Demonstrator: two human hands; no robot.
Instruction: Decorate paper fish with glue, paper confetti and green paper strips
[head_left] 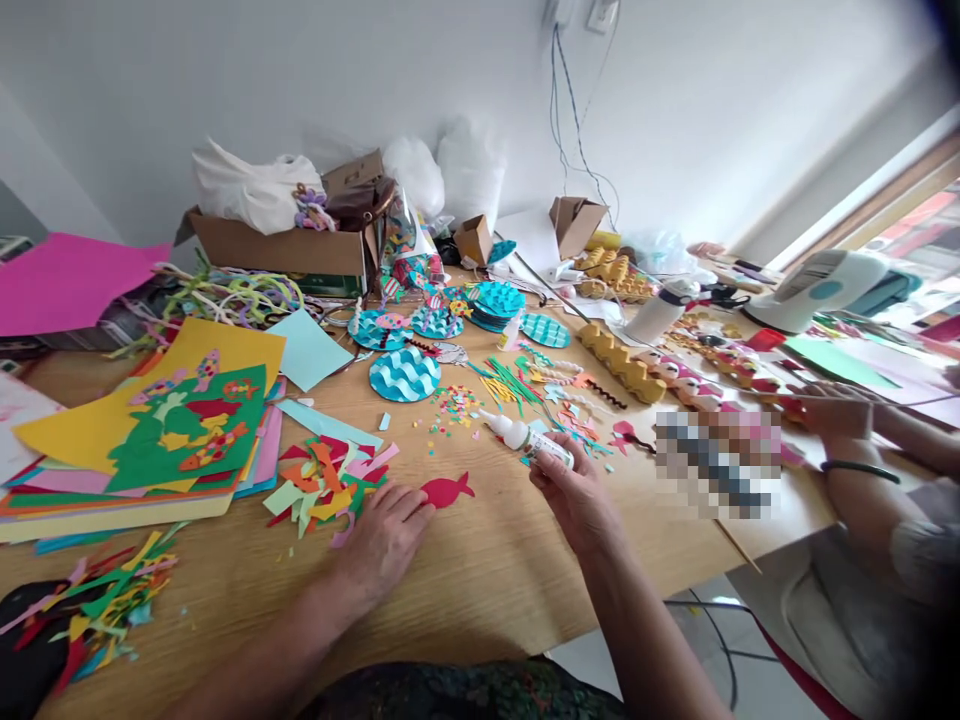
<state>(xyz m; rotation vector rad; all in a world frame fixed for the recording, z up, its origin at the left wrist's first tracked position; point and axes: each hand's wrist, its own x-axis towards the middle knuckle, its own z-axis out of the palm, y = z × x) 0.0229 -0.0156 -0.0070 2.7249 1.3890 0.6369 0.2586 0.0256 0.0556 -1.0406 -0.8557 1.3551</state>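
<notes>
My left hand (390, 535) lies on the wooden table with its fingers flat, their tips at the left end of a red paper fish (447, 491). The fish rests flat, its tail to the right. Above the table, my right hand (574, 490) is closed around a white glue bottle (519, 437) with a pointed nozzle, tilted to the left. Just behind the nozzle is a scatter of tiny coloured paper bits (456, 404). Cut paper scraps (326, 482) are heaped beyond my left hand.
At left are stacked coloured sheets (142, 500), with decorated paper fish on a green piece (191, 425). Wavy blue discs (405, 374) stand behind the paper bits, near yellow egg-carton strips (621, 362). At right, another person's arms (862, 450) reach over the table.
</notes>
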